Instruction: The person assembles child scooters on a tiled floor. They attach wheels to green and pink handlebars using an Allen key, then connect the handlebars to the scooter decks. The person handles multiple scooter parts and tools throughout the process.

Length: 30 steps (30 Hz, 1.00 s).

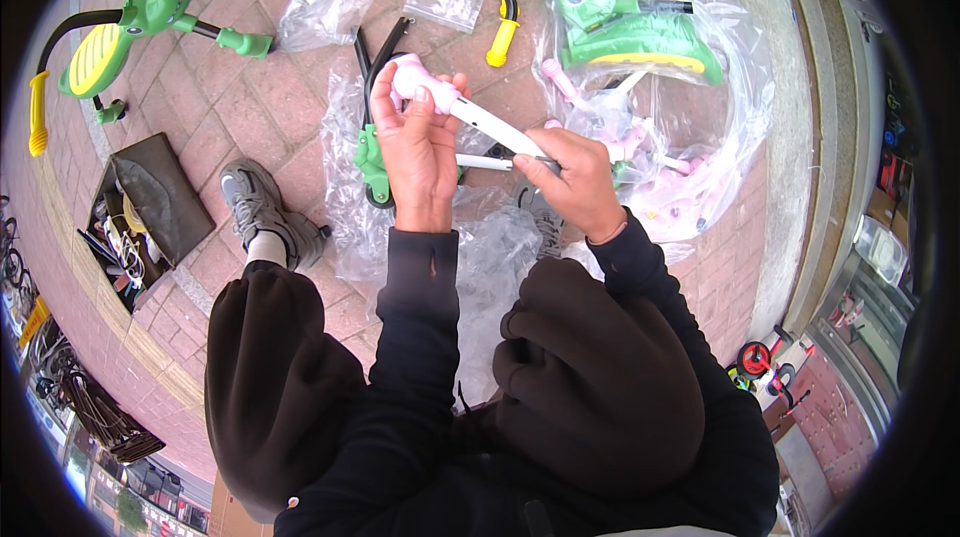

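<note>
My left hand (422, 152) is closed round a pink plastic fitting (424, 84). One end of a white metal tube (490, 127) meets that fitting. My right hand (577, 180) grips the tube's other end, thumb along it. A small dark hole shows in the tube's side. Beneath my hands, a second white tube (484, 162) lies lower down. A green plastic caster piece (372, 165) and black bent tubes (378, 65) lie just left of my left hand, on clear plastic film.
An assembled green ride-on toy (150, 2) stands far left. Black handlebars with yellow grips (502, 42) lie at the back. A clear bag (735, 117) at right holds green and pink parts. A dark tool case (165, 192) lies left of my shoe (262, 202). A stone kerb (785, 187) runs along the right.
</note>
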Each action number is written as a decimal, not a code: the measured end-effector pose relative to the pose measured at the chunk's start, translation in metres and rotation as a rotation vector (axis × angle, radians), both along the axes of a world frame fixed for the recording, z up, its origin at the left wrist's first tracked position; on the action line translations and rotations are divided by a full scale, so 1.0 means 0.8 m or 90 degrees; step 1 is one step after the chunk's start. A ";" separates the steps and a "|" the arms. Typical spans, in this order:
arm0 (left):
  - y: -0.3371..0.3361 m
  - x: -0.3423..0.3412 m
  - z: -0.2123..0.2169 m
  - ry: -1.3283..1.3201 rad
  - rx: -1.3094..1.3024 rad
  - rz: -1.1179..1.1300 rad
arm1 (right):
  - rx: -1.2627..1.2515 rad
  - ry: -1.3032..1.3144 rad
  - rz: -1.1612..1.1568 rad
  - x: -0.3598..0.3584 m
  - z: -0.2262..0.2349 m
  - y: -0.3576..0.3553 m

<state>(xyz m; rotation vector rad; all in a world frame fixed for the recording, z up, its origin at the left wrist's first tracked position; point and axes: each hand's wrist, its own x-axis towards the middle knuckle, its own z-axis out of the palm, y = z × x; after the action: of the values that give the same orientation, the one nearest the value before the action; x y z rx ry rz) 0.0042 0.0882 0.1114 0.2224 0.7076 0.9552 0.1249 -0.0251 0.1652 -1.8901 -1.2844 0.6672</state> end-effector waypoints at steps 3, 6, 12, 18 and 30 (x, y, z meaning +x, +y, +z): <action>0.000 0.003 0.005 0.051 0.056 -0.014 | 0.011 -0.070 0.004 -0.002 0.000 0.000; -0.001 0.005 0.008 0.030 0.092 -0.032 | 0.001 0.008 -0.018 -0.003 0.000 -0.001; -0.007 0.010 0.007 -0.027 0.126 -0.041 | -0.150 0.546 -0.130 -0.006 -0.002 -0.001; -0.015 0.011 0.006 -0.023 0.121 -0.028 | -0.104 0.378 -0.115 -0.018 0.002 0.002; -0.032 0.027 0.029 0.125 0.098 0.022 | 0.072 -0.321 -0.027 -0.022 -0.009 0.002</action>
<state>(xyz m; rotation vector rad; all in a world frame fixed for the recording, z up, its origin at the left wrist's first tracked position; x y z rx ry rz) 0.0260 0.0626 0.1347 0.4452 0.8201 1.0318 0.1070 -0.0235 0.1583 -2.0564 -1.5433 0.0848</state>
